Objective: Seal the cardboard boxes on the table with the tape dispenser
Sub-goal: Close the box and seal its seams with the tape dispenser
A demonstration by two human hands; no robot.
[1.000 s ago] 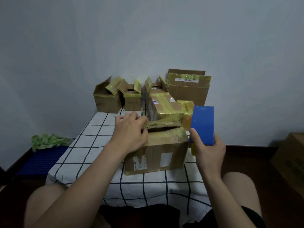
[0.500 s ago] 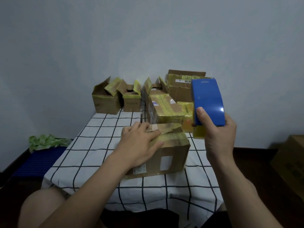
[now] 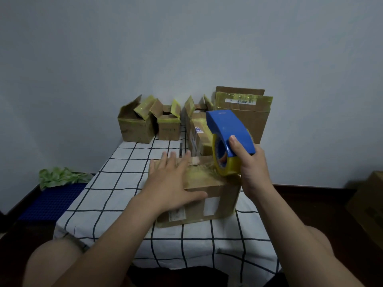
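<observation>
Checked desk: left hand, fingers flat, pins cardboard box; right hand grips tape dispenser at box's frame-right edge

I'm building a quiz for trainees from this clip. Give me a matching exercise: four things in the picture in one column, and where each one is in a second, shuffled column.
Things
1. tape dispenser
2. left hand
3. green cloth
4. barcode label

Places
A. low down, left of the table, by the blue mat
B. on the tall box at the back
C. in the right hand, at the top right edge of the near box
D. flat on top of the near box

Pairs: 1-C, 2-D, 3-A, 4-B
</observation>
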